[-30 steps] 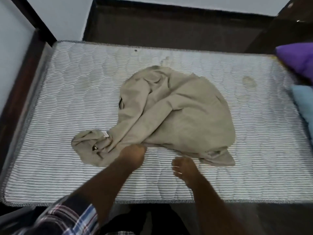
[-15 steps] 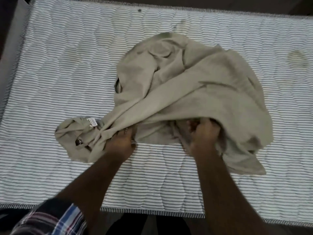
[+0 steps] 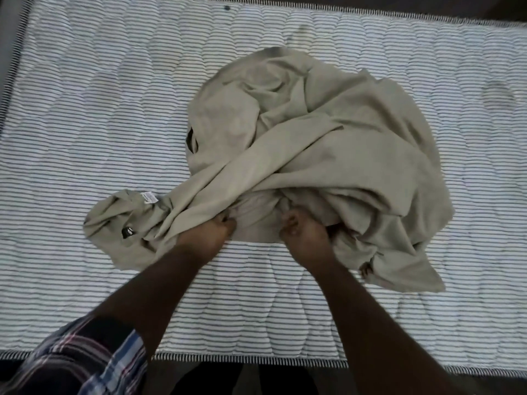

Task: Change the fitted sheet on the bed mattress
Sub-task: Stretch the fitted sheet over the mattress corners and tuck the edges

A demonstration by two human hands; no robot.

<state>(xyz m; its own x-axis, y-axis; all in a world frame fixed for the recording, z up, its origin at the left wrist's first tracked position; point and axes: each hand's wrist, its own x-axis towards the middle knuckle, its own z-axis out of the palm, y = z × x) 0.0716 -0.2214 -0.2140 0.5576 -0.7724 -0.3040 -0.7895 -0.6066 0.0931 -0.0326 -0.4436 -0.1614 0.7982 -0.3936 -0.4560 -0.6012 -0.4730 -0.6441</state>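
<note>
Sheet [image 3: 328,143] bunched on mattress [image 3: 85,124], long axis left-right (tag leftward) | both hands [image 3: 206,236] [image 3: 303,235] gripping it

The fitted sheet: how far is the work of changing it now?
Done: the striped mattress lies bare, no sheet stretched on it. In hand: the left hand and right hand grip the bunched beige fitted sheet near its front edge. Left: spreading it and fitting every corner.

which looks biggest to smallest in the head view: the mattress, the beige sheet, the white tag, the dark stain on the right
1. mattress, fills most of the frame
2. beige sheet, bunched in a heap
3. dark stain
4. white tag, clearly the smallest
</note>
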